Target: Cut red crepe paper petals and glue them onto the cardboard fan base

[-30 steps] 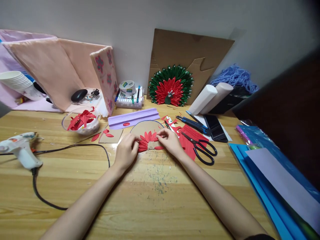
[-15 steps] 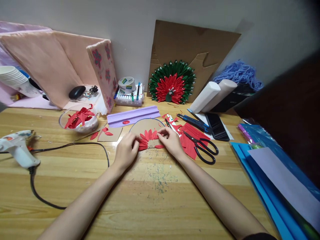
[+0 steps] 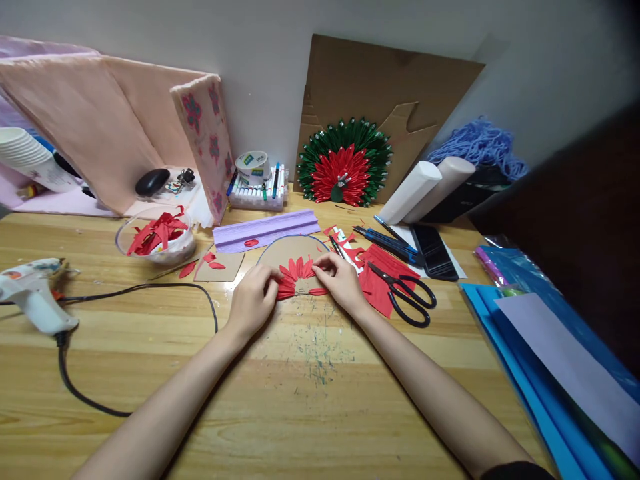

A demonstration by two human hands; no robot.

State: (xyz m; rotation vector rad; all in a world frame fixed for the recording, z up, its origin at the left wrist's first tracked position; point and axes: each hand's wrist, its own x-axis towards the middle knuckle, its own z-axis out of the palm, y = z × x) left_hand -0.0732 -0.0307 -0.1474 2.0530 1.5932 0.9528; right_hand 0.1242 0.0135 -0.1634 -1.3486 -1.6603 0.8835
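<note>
Between my hands lies a rounded cardboard piece (image 3: 280, 251) with a blue-edged rim. Red crepe-paper petals (image 3: 295, 270) fan out on it around a bare patch at its near edge. My left hand (image 3: 254, 295) has its fingers curled in at the left side of the cardboard, gripping it by the petals there. At the right side of the fan, my right hand (image 3: 341, 281) pinches a red petal between thumb and fingertips, just over the cardboard. Its fingers partly hide that petal.
Black-handled scissors (image 3: 407, 293) lie on red crepe paper (image 3: 377, 267) to the right. A glue gun (image 3: 37, 293) with its cord is at left, near a bowl of red scraps (image 3: 157, 237). A red-and-green peacock (image 3: 345, 163) leans behind; blue folders (image 3: 505, 373) lie right.
Both hands hold nearly the same pose. The right fingertips have shifted very slightly left at the petal, and the whole view has moved a little.
</note>
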